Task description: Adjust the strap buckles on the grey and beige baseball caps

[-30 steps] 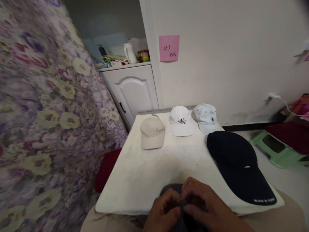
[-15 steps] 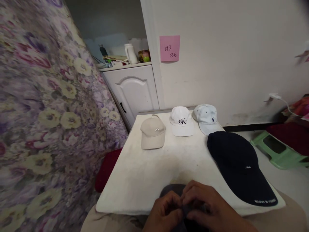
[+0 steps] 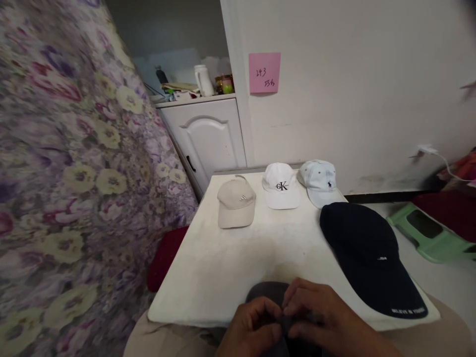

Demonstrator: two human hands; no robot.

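Note:
At the table's near edge, my left hand (image 3: 253,325) and my right hand (image 3: 322,312) are close together over a dark grey cap (image 3: 269,291). Its rounded part rests on the table and the rest hangs down toward my lap. Fingers of both hands are curled and pinch the cap's material between them; the exact part they grip is hidden in shadow. Beyond lie a beige cap (image 3: 236,203), a white cap (image 3: 280,187) with dark letters and a pale blue cap (image 3: 319,181). A large navy cap (image 3: 366,253) lies to the right.
The caps are on a small table with a cream cover (image 3: 208,267). A floral curtain (image 3: 74,173) hangs at left, beside a red seat (image 3: 165,258). Behind are a white cabinet (image 3: 208,139) and a wall with a pink note (image 3: 265,73). A green stool (image 3: 427,235) stands at right.
The view has shifted very slightly. My right fingers have moved a little to the right, while both hands stay on the dark grey cap. The other caps lie still.

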